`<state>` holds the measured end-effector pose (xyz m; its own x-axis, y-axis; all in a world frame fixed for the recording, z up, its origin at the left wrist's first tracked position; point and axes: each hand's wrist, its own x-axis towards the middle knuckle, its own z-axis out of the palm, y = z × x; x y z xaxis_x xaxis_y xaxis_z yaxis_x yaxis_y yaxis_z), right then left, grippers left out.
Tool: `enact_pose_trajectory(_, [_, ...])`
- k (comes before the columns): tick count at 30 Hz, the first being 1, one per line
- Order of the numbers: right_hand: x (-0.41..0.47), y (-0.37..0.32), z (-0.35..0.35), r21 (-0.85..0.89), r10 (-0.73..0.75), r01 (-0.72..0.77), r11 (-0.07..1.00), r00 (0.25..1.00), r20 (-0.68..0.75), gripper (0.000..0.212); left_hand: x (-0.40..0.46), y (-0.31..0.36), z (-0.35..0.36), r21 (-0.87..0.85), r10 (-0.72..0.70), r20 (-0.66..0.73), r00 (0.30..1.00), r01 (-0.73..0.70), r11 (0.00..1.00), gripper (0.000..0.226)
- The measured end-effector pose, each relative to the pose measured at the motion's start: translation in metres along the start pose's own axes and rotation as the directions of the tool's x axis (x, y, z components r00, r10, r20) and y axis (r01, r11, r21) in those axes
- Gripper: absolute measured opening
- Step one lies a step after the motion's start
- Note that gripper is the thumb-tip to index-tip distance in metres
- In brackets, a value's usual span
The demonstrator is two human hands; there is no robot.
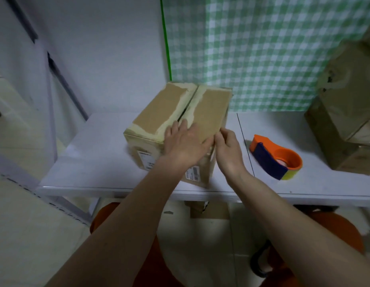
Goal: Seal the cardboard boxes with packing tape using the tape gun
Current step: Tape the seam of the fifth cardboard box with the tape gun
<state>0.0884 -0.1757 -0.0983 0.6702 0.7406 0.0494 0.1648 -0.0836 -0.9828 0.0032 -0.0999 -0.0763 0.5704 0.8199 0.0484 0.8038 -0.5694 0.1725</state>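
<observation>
A brown cardboard box (159,108) stands on the white table (92,162), its two top flaps folded down with a dark gap along the middle seam and torn pale strips beside it. My left hand (186,146) lies flat on the near end of the top, fingers straight, pressing the flaps down. My right hand (227,148) is at the box's near right corner, fingers curled and pinching the flap edge there. The orange and blue tape gun (275,157) with a yellowish roll lies on the table to the right, untouched.
A second, larger cardboard box (345,112) stands at the table's right end. A green checked cloth (262,48) hangs behind. Another piece of cardboard (209,210) lies on the floor under the table, beyond my knees.
</observation>
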Motion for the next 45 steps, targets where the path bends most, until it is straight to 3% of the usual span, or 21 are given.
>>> enact_pose_trajectory(6, [0.034, -0.015, -0.014, -0.351, -0.138, 0.128, 0.928, 0.99, -0.002, 0.045, -0.005, 0.005, -0.006, 0.095, 0.009, 0.209, 0.978, -0.03, 0.995, 0.078])
enact_pose_trajectory(9, [0.051, -0.024, -0.013, -0.554, -0.203, 0.209, 0.806, 0.976, 0.072, 0.047, -0.014, -0.014, -0.013, 0.062, 0.134, 0.287, 0.948, -0.158, 0.986, 0.067])
enact_pose_trajectory(12, [0.07, -0.024, -0.01, -0.716, -0.217, 0.258, 0.649, 0.964, 0.151, 0.048, -0.027, -0.043, -0.024, -0.112, 0.323, 0.303, 0.897, -0.303, 0.946, 0.059])
enact_pose_trajectory(14, [0.079, -0.023, -0.009, -0.805, -0.191, 0.244, 0.541, 0.968, 0.164, 0.049, -0.036, -0.06, -0.028, -0.232, 0.392, 0.269, 0.88, -0.336, 0.913, 0.057])
enact_pose_trajectory(17, [0.089, -0.024, -0.007, -0.905, -0.128, 0.182, 0.383, 0.981, 0.144, 0.058, -0.047, -0.069, -0.031, -0.288, 0.353, 0.191, 0.916, -0.292, 0.912, 0.055])
enact_pose_trajectory(21, [0.092, -0.027, -0.006, -0.938, -0.034, 0.127, 0.323, 0.992, 0.123, 0.062, -0.065, -0.042, -0.017, -0.095, 0.139, 0.054, 0.989, -0.133, 0.987, 0.056])
enact_pose_trajectory(25, [0.082, -0.029, -0.014, -0.957, -0.088, 0.147, 0.251, 0.988, 0.128, 0.059, -0.067, -0.035, 0.011, 0.048, 0.14, -0.223, 0.965, -0.133, 0.99, 0.059])
enact_pose_trajectory(27, [0.073, -0.032, -0.023, -0.969, -0.101, 0.132, 0.21, 0.988, 0.113, 0.056, -0.055, -0.051, 0.015, 0.107, 0.165, -0.255, 0.953, -0.142, 0.984, 0.062])
enact_pose_trajectory(32, [0.04, -0.039, -0.038, -0.968, -0.115, 0.132, 0.213, 0.987, 0.11, 0.037, -0.018, -0.081, 0.005, 0.318, 0.081, -0.28, 0.957, 0.013, 0.948, 0.068])
enact_pose_trajectory(34, [0.025, -0.042, -0.038, -0.965, -0.123, 0.186, 0.187, 0.979, 0.165, 0.029, -0.01, -0.082, 0.006, 0.209, -0.007, -0.314, 0.949, 0.076, 0.975, 0.053])
enact_pose_trajectory(37, [0.006, -0.048, -0.036, -0.951, -0.109, 0.254, 0.177, 0.965, 0.238, 0.023, -0.002, -0.067, 0.01, -0.072, -0.126, -0.244, 0.962, 0.112, 0.991, 0.044])
enact_pose_trajectory(41, [-0.009, -0.053, -0.032, -0.903, -0.139, 0.352, 0.245, 0.935, 0.327, 0.019, -0.006, -0.026, 0.013, -0.219, -0.016, -0.108, 0.994, -0.009, 0.976, 0.049])
enact_pose_trajectory(45, [0.009, -0.05, -0.036, -0.894, -0.226, 0.298, 0.335, 0.947, 0.23, 0.027, -0.029, 0.002, 0.009, -0.214, 0.054, 0.009, 0.999, -0.051, 0.975, 0.059])
